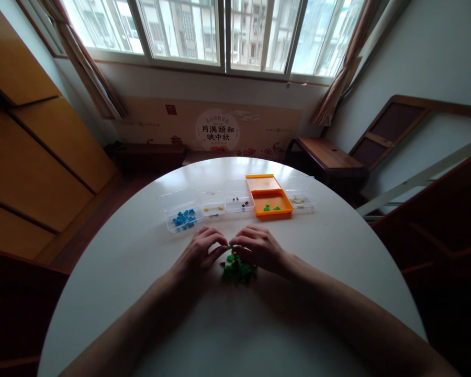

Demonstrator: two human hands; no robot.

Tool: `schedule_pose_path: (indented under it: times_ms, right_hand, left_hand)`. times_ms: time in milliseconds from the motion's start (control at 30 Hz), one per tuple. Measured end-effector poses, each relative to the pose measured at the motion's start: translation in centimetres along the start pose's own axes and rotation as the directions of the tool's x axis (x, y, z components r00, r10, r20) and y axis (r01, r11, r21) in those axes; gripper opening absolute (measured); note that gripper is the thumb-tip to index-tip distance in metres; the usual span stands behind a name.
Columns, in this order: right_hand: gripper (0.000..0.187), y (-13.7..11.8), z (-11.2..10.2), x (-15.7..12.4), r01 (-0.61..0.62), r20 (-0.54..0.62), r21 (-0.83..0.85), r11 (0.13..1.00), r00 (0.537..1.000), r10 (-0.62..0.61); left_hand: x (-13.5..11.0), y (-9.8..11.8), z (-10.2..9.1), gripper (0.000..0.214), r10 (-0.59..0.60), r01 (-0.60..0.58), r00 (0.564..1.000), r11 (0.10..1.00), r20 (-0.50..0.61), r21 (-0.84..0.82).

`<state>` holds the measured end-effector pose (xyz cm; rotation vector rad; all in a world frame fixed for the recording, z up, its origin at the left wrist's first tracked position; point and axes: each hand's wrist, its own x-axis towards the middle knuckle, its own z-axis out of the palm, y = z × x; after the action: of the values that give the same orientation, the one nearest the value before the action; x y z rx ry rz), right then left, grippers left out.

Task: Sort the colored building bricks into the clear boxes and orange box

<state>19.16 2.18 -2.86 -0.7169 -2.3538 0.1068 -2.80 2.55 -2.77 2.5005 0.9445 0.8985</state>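
A small pile of green bricks with a few dark pieces lies on the round white table in front of me. My left hand and my right hand meet just above the pile. Both have their fingers curled and pinched together over a small green piece between the fingertips. What exactly each hand grips is mostly hidden by the fingers.
A row of small boxes stands behind the hands: a clear one with blue bricks, two clear ones with a few pieces, an open orange box with green bricks, and a clear one at the right. A wooden bench is beyond the table.
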Motion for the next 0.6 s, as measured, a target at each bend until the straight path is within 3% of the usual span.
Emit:
schedule_pose_path:
  times_ms: [167,300,367,467,600]
  right_hand:
    - [0.018,0.6,-0.1,-0.3,0.019,-0.019,-0.030,0.999,1.000,-0.020]
    - [0.016,1.8,-0.4,-0.5,-0.135,-0.138,-0.017,0.991,0.982,0.131]
    - [0.014,2.8,-0.8,-0.7,-0.268,-0.245,-0.007,0.963,0.934,0.259]
    - [0.012,4.4,-1.6,-1.0,-0.454,-0.399,0.024,0.891,0.813,0.424]
    - [0.014,6.4,-2.4,-1.6,-0.595,-0.497,0.053,0.802,0.681,0.538]
  left_hand:
    - [0.1,0.6,0.0,0.018,-0.008,0.010,1.000,0.998,-0.026,0.068]
    - [0.1,0.8,-0.1,0.017,-0.019,0.026,0.998,0.993,-0.062,0.116]
    - [0.1,0.8,-0.1,0.017,-0.012,0.021,0.997,0.992,-0.076,0.125]
    - [0.0,0.6,0.0,0.014,-0.012,0.027,0.994,0.989,-0.105,0.147]
    - [-0.1,0.5,0.1,0.011,-0.023,0.046,0.991,0.983,-0.129,0.180]
